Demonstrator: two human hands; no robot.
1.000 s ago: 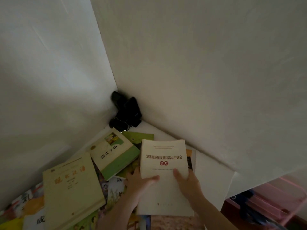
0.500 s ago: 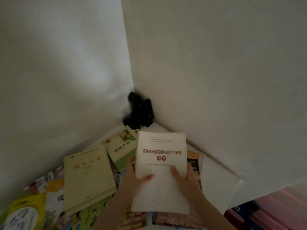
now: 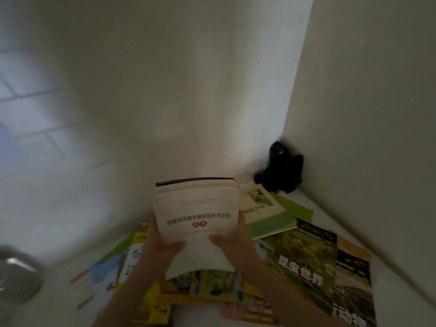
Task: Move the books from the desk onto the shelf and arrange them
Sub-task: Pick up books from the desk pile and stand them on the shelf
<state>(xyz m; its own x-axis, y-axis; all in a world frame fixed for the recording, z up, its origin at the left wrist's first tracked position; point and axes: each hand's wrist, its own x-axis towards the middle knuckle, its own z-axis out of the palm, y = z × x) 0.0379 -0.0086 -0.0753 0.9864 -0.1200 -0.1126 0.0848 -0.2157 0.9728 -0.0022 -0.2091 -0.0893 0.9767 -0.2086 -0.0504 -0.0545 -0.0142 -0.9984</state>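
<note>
One cream book [image 3: 195, 223] with red writing is held up in two hands, above the pile and not touching it. It is gripped on its left edge by the left hand [image 3: 160, 241] and on its right edge by the right hand [image 3: 236, 239], with both thumbs laid on the cover and the fingers curled behind. Its writing is seen upside down. Other books are spread flat on the white desk [image 3: 313, 208]; one insect book [image 3: 306, 263] and one green-and-white book [image 3: 264, 211] are seen at the right, and the rest cannot be counted. One black object [image 3: 280, 171] is stood in the corner where two pale walls [image 3: 165, 90] meet.
</note>
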